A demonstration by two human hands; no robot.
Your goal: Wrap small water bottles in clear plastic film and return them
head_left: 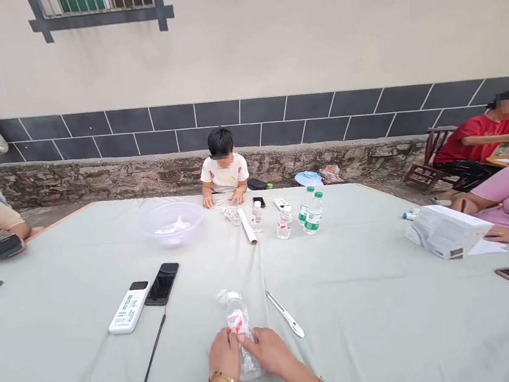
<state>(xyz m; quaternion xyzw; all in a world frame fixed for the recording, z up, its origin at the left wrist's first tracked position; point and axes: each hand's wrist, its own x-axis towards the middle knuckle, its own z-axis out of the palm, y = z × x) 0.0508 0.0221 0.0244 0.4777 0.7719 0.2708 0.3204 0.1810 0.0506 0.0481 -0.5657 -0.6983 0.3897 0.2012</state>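
A clear plastic bottle (237,323) with a white cap and a red and white label stands near the front edge of the table, loose clear film around it. My left hand (224,357) grips its left side, thumb against the label. From the right, my right hand (269,350) is wrapped against the same bottle, with the two thumbs close together. Right of the bottle lies a white utility knife (286,315). To the left are a black phone (163,284) and a white power bank (129,308) with a black strap beside them.
A purple basin (173,225), a white roll (247,227), small bottles (284,223) and green-capped bottles (313,213) stand farther back. A person sits opposite, hands on the table. A white box (447,230) and another person are at the right.
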